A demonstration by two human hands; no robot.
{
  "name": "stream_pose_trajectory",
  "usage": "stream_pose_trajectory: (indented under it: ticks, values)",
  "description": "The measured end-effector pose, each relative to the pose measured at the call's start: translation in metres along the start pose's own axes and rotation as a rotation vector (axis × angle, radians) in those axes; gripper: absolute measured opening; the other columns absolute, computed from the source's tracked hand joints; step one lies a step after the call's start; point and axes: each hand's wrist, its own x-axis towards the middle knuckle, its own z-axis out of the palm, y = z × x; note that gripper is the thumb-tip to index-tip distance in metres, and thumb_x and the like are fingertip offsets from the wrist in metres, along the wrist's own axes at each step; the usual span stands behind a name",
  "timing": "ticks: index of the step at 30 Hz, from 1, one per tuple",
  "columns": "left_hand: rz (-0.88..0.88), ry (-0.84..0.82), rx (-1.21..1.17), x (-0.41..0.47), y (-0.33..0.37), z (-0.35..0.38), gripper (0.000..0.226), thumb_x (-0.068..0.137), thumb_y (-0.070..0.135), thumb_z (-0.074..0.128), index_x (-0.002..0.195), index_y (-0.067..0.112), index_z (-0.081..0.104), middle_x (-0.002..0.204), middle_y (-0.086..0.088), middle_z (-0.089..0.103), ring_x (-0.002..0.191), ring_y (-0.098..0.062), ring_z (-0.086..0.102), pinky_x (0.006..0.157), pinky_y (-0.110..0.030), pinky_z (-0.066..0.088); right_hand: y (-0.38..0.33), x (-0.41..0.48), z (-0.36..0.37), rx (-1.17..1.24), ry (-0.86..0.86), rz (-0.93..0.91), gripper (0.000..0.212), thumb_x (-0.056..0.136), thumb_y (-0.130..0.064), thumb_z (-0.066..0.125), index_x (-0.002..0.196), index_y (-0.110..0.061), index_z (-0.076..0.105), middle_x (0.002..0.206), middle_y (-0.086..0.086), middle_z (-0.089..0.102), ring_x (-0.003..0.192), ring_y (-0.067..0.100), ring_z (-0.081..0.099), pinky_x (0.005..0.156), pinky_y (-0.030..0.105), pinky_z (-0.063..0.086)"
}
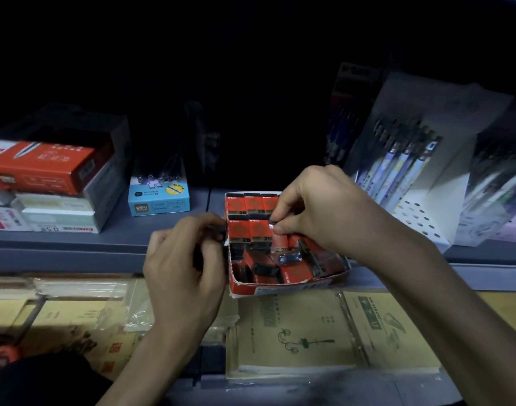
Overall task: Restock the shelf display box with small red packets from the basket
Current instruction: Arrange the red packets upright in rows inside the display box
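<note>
A red and white display box [280, 287] stands at the front edge of the grey shelf [75, 244]. Small red packets [245, 230] marked 2B lie in neat rows at its back, while others are jumbled at its front [291, 271]. My right hand [318, 206] reaches over the box and pinches a packet [272, 224] in the second row between thumb and fingers. My left hand [180, 259] is curled at the box's left wall and grips a dark thing, partly hidden. The basket is not in view.
Stacked red and white boxes [46, 171] and a blue box of pens [158, 197] stand left on the shelf. A white pen display [412, 171] leans at the right. Brown paper notebooks [294, 332] lie on the lower level below the box.
</note>
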Motion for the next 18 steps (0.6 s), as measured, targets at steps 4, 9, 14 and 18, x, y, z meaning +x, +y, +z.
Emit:
stream_pose_trajectory:
  ticks: [4,9,14,18]
  values:
    - [0.004,-0.007,0.013,-0.001,0.0,0.001,0.026,0.092,0.015,0.043,0.096,0.02,0.069,0.085,0.026,0.059,0.086,0.011,0.051,0.07,-0.026,0.035,0.003,0.0,0.004,-0.025,-0.006,-0.037,0.009,0.076,-0.027,0.089,0.078,-0.028,0.081,0.081,-0.018,0.072,0.085,0.001,0.064,0.084,0.034,0.056]
    - [0.014,-0.002,0.001,-0.003,-0.002,0.001,0.026,0.092,0.013,0.044,0.096,0.018,0.07,0.087,0.019,0.063,0.086,0.015,0.05,0.071,-0.032,0.038,0.006,-0.001,0.005,0.059,0.083,-0.051,0.01,0.078,-0.025,0.088,0.075,-0.029,0.079,0.069,-0.018,0.071,0.072,-0.003,0.067,0.074,0.032,0.059]
    - [0.01,-0.002,-0.001,-0.002,-0.001,0.001,0.027,0.09,0.014,0.043,0.095,0.019,0.07,0.086,0.025,0.06,0.086,0.015,0.051,0.071,-0.034,0.038,0.02,-0.022,-0.035,0.22,-0.045,-0.024,0.007,0.087,-0.027,0.079,0.083,-0.033,0.081,0.067,-0.025,0.068,0.06,-0.004,0.059,0.058,0.013,0.04]
    - [0.0,0.007,-0.001,-0.001,0.0,0.002,0.027,0.09,0.014,0.043,0.094,0.019,0.07,0.088,0.03,0.058,0.088,0.018,0.05,0.072,-0.034,0.039,0.032,-0.042,-0.046,0.183,-0.217,0.001,0.013,0.088,-0.037,0.074,0.098,-0.045,0.078,0.084,-0.023,0.068,0.068,0.006,0.06,0.066,0.025,0.05]
